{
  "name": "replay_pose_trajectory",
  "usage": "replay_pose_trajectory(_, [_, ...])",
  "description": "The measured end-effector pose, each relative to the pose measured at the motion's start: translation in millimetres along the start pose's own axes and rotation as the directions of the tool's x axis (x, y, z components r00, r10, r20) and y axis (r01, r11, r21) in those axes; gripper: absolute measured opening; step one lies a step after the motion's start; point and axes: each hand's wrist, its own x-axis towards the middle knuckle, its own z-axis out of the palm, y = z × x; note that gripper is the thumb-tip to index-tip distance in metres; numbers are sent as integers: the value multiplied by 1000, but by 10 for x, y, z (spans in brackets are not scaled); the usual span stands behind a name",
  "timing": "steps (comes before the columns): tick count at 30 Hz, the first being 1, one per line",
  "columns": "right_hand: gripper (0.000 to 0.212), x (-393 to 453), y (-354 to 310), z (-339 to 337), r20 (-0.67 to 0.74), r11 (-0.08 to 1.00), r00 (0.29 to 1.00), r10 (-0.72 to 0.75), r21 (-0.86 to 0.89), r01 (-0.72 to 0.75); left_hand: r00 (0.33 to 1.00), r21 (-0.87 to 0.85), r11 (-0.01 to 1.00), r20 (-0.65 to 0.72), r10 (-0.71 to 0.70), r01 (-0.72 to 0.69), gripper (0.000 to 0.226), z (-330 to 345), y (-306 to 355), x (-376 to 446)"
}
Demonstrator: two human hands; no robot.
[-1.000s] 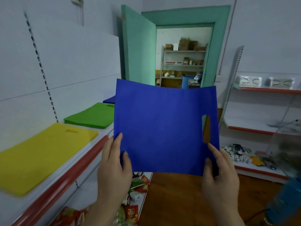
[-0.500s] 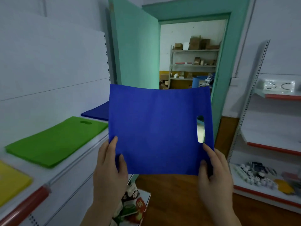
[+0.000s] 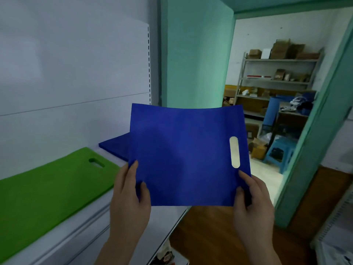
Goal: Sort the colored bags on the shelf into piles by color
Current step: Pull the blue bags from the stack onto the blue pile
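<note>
The blue bag (image 3: 188, 155) hangs at frame centre, pinched at its lower corners by the left hand (image 3: 129, 197) and right hand (image 3: 252, 203). It looks light, thin and floppy, so gripping both edges keeps it flat for the blue pile (image 3: 114, 147) at centre left on the shelf (image 3: 118, 205).

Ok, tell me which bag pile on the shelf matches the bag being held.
The blue pile, at the far end of the shelf beyond the green pile. It alone shares the colour of the held blue bag; that bag partly hides it.
</note>
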Motion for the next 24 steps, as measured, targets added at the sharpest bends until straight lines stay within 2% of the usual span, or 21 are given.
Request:
replay_pose_trajectory(5, [38,696,185,642,43,998,998,-53,38,51,997,46,999,-81,-12,16,55,425,-163,526])
replay_pose_trajectory(11, [34,1232,320,1403,120,989,991,-61,140,44,987,137,984,-133,-93,112,55,689,-355,950])
replay_pose_trajectory(15, [34,1575,384,1912,244,974,966,-90,225,34,963,230,949,-211,-165,213,56,810,-455,1146])
replay_pose_trajectory(19, [35,1914,497,2380,348,949,916,-200,300,93,926,353,868,-272,-261,348,56,972,-522,1253])
replay_pose_trajectory(24, [36,2286,656,2818,478,904,809,-341,402,143,854,481,710,-364,-371,514,53,1214,-540,1357])
